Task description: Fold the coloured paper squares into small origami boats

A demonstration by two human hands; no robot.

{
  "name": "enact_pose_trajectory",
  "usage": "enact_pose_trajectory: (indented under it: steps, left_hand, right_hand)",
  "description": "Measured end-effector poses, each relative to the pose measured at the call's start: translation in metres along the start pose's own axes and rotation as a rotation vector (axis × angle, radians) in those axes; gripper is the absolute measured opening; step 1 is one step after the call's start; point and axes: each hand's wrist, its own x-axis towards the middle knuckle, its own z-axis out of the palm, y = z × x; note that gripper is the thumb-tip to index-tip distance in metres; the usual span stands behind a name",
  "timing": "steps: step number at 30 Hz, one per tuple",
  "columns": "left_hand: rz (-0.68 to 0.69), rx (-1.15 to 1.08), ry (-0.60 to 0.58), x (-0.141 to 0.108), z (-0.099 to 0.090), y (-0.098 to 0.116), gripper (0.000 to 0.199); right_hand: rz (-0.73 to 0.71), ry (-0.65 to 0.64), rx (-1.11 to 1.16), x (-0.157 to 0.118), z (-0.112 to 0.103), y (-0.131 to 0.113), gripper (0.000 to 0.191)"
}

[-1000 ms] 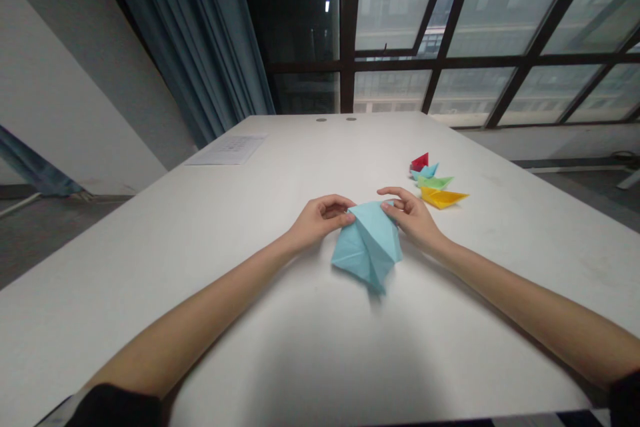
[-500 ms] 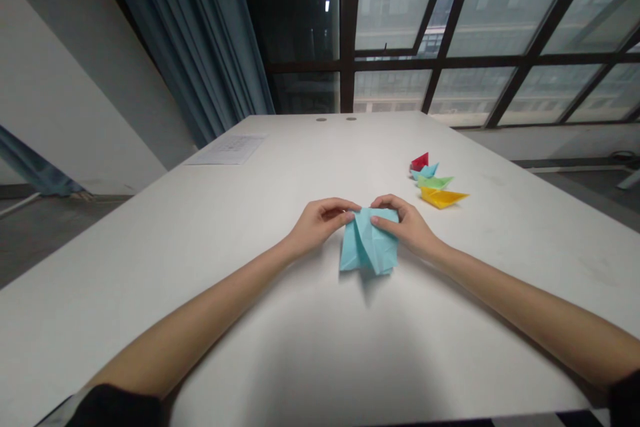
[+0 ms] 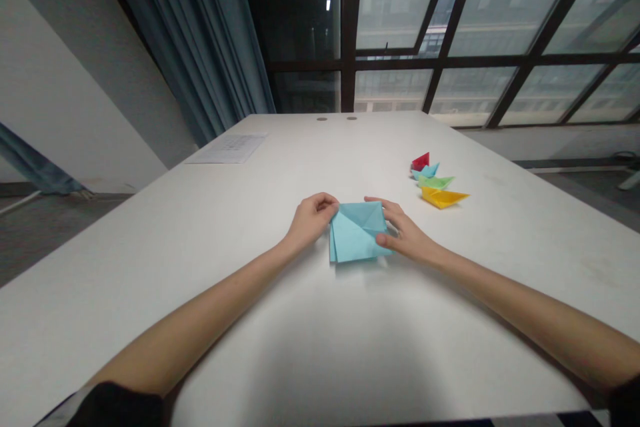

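A light-blue sheet of folded paper (image 3: 356, 237) is held up just above the white table, its layers spread slightly apart at the lower left. My left hand (image 3: 314, 217) pinches its upper left corner between thumb and fingers. At the right edge, my right hand (image 3: 407, 233) has the thumb on the front face and the fingers reaching behind the upper right corner, a looser grip. Crease lines cross the paper's upper half. The rear layers are hidden.
On the right of the white table (image 3: 300, 347) several folded paper boats stand in a row: yellow (image 3: 443, 197), green (image 3: 436, 183), blue (image 3: 426, 171) and red (image 3: 421, 161). A printed sheet (image 3: 227, 149) lies at the far left edge.
The folded paper has changed from a shape with a raised central flap to a flatter, wider rectangle. My left hand has shifted left, and my right thumb has moved lower on the paper.
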Motion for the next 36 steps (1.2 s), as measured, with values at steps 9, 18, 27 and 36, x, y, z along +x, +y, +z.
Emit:
enact_pose_trajectory:
  steps: [9, 18, 27, 36]
  left_hand:
    - [-0.022, -0.181, -0.008, -0.008, 0.002, 0.008, 0.014]
    - [0.009, -0.194, 0.088, -0.007, 0.002, 0.002, 0.005]
    - [-0.053, -0.217, 0.098, -0.009, 0.004, 0.004, 0.014]
    - [0.009, -0.269, -0.049, -0.018, 0.008, 0.015, 0.012]
  right_hand:
    - [0.367, 0.162, 0.443, 0.005, 0.01, 0.008, 0.03]
    - [0.519, 0.107, 0.712, 0.003, 0.005, 0.005, 0.055]
    - [0.507, 0.115, 0.816, 0.008, 0.003, 0.011, 0.038]
    - [0.519, 0.103, 0.817, 0.008, 0.002, 0.019, 0.044]
